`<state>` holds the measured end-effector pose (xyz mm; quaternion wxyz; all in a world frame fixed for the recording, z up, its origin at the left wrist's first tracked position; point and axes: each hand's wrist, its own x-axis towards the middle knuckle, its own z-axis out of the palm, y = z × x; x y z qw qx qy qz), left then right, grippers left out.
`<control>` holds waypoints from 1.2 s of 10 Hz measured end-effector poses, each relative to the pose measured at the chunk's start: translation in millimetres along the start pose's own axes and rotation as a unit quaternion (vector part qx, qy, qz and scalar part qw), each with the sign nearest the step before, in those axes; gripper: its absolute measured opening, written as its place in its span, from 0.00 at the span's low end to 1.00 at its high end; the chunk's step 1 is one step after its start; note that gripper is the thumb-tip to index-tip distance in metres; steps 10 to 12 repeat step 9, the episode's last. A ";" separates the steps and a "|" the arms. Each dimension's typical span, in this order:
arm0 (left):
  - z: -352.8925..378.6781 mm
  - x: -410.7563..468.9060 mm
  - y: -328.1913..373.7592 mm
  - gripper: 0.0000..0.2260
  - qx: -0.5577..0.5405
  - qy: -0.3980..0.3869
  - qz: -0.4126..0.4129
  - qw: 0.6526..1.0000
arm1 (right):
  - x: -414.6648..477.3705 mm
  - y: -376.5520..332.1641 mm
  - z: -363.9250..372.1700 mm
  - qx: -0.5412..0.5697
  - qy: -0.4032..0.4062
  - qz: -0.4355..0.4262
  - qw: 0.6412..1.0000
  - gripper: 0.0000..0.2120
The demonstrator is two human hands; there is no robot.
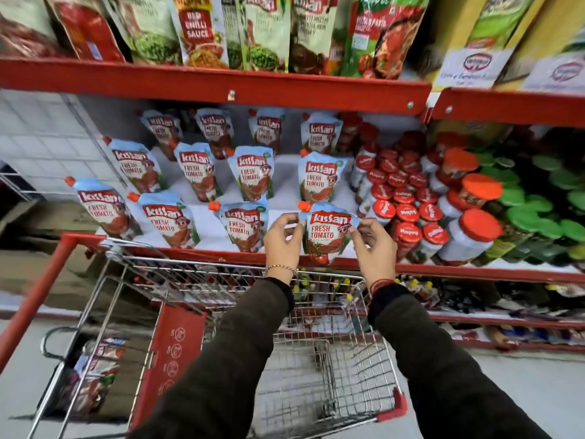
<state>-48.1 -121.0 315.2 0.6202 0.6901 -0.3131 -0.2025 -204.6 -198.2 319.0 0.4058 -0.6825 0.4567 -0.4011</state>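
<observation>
A Kissan Fresh Tomato ketchup pouch [327, 231] with an orange cap stands at the front edge of the red shelf [196, 253]. My left hand [282, 240] pinches the pouch's left edge near the cap. My right hand [375, 248] pinches its right edge. Both arms reach over a wire shopping cart [316, 359]. Several identical pouches [243, 226] stand in rows on the same shelf to the left and behind.
Red-lidded jars [408, 213], larger orange-lidded jars [468, 236] and green-lidded jars [538, 213] crowd the shelf on the right. Sauce pouches [202, 30] fill the shelf above. A bag of pouches [91, 372] sits left of the cart.
</observation>
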 end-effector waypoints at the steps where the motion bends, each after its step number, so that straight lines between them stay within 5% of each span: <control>1: 9.3 14.2 -3.0 0.04 0.025 0.011 -0.001 1.000 | 15.4 5.1 4.4 -0.018 -0.004 0.025 1.000 0.07; 6: 21.2 33.5 -28.6 0.02 0.047 0.017 -0.009 0.999 | 34.7 21.0 17.0 -0.017 -0.052 0.071 0.996 0.05; 9: 21.9 22.9 -21.1 0.12 0.002 0.014 -0.030 0.999 | 31.4 6.3 12.3 -0.034 -0.059 0.045 0.997 0.11; 12: 21.9 22.9 -21.1 0.12 0.002 0.014 -0.030 0.999 | 31.4 6.3 12.3 -0.034 -0.059 0.045 0.997 0.11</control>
